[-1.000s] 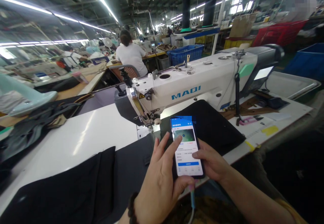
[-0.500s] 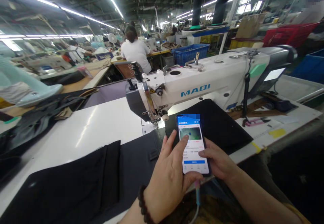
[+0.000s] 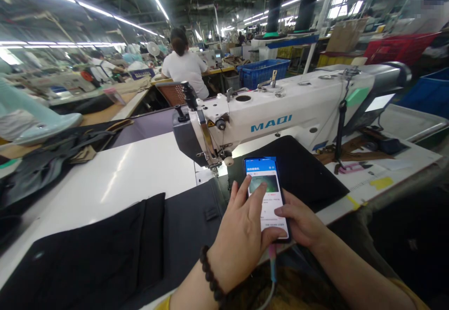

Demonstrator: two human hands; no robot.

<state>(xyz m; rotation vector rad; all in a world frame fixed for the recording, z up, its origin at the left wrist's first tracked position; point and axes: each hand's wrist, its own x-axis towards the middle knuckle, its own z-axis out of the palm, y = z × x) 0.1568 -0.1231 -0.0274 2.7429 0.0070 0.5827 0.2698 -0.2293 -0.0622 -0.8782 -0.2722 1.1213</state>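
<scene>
A smartphone (image 3: 271,207) with a lit screen is held upright by my right hand (image 3: 303,221), whose fingers close round its right side with the thumb over the screen edge. My left hand (image 3: 240,230) lies across the screen, fingers spread and the thumb near its bottom edge. A cable (image 3: 273,270) runs down from the phone's lower end. Behind the phone, a black fabric piece (image 3: 298,165) lies under the sewing machine's arm (image 3: 270,113). To the left, a dark panel (image 3: 189,216) reaches the needle area, with another black piece (image 3: 94,249) lying over it.
The white tabletop (image 3: 140,160) stretches left of the machine head. Scissors with pink handles (image 3: 351,167) lie at the right. A blue crate (image 3: 263,72) and a seated co-worker (image 3: 184,67) are beyond the machine. Dark fabric strips (image 3: 52,160) are heaped at far left.
The phone's page has scrolled, with different text under the picture. My left fingers and thumb have shifted slightly over the screen. My right hand keeps its hold.
</scene>
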